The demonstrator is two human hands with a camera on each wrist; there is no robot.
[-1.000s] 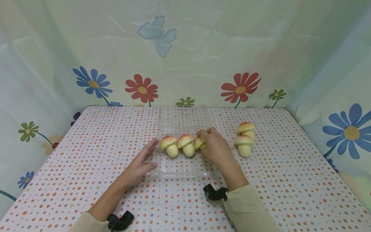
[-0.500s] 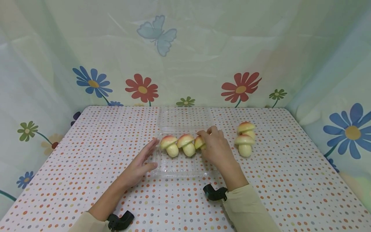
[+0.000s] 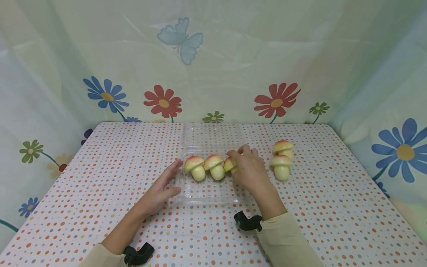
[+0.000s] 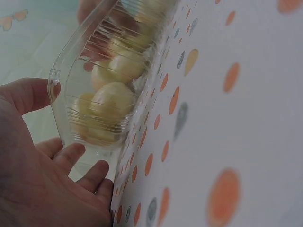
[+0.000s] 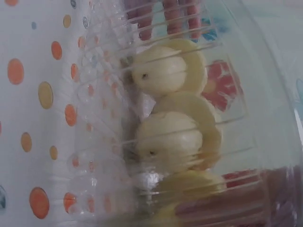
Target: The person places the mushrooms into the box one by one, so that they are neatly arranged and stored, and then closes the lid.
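A clear plastic clamshell box (image 3: 207,193) lies in the middle of the table, its lid (image 3: 213,135) folded back. Two mushrooms, the left one (image 3: 198,171) and the middle one (image 3: 217,171), sit side by side inside, pale-stemmed with yellow caps flushed red. My right hand (image 3: 251,171) pinches a third mushroom (image 3: 228,164) at the box's right end, covering much of it. With fingers spread and fairly straight, my left hand (image 3: 157,194) rests against the box's left end; in the left wrist view its thumb (image 4: 40,92) touches the rim.
Right of the box, two more mushrooms lie on the table, a nearer one (image 3: 281,168) overlapping a farther one (image 3: 282,146). A dotted cloth (image 3: 140,144) covers the table. Behind it hangs a flowered curtain (image 3: 220,74). Black wrist mounts (image 3: 247,221) are on both sleeves.
Almost nothing differs. Both hands keep their places, and the third mushroom stays in my right hand at the box's right end with at most a tiny shift.
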